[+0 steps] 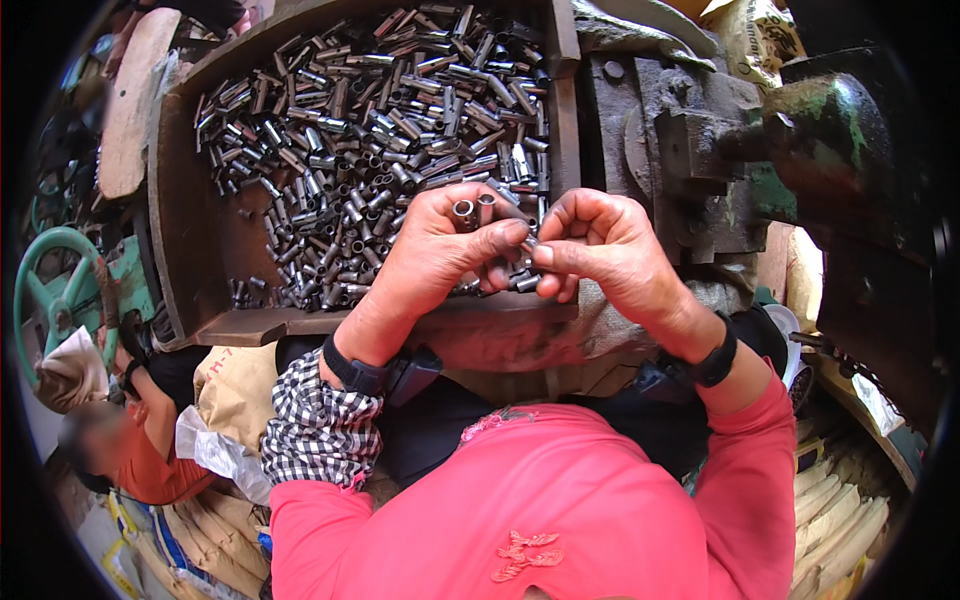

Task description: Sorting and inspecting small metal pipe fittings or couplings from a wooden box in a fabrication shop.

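Tubes of shiny grey metal (486, 212), short, hollow: two clasped in curled left hand (430, 245), over near right part of brown, rust-stained open box (566, 130). Right hand (622, 250), thumb and fingers pinched close beside left fingertips; cannot tell exactly what it grips. Heap of similar loose tubes (345, 150) fills much of box.

Bright glints on the metal tubes (405, 125), black vignetted corners, strong fisheye curvature.
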`<state>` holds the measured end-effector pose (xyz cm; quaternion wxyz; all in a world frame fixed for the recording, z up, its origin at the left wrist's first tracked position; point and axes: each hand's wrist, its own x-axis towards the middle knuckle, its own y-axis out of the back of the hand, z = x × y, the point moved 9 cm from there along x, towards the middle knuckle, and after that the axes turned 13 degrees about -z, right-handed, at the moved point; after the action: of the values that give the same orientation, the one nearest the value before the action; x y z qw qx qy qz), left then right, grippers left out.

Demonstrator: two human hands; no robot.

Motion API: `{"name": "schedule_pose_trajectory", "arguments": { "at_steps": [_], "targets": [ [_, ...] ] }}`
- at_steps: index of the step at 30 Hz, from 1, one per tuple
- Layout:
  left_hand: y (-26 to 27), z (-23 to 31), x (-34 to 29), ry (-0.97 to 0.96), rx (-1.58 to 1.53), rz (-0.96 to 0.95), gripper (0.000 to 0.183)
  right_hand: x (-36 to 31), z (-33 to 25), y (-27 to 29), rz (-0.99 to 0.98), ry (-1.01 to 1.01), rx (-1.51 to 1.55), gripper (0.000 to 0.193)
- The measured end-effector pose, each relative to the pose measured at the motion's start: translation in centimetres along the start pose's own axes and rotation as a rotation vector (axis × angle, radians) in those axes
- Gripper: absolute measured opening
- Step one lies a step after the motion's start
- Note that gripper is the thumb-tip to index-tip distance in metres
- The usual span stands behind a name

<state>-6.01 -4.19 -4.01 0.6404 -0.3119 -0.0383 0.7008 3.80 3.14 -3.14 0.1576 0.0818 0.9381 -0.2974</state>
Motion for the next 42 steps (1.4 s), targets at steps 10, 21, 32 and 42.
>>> {"name": "schedule_pose_trajectory", "arguments": {
  "at_steps": [10,21,32,42],
  "targets": [
    [0.9,0.7,0.1,-0.078,-0.091,0.100,0.018,-3.6,-6.8,-0.3,0.237,0.328,-0.843,0.022],
    [-4.7,6.5,1.3,-0.145,0.289,0.101,0.019,-39.2,-17.9,-5.9,1.632,1.261,-1.229,0.034],
    [-3.9,4.1,9.6,-0.206,0.205,0.118,0.014,-38.0,-15.2,8.1,1.253,1.076,-0.819,0.046],
    [-4.3,3.5,11.1,-0.164,0.203,0.057,0.013,-39.3,-26.0,3.4,1.229,0.483,-1.279,0.058]
  ]
}}
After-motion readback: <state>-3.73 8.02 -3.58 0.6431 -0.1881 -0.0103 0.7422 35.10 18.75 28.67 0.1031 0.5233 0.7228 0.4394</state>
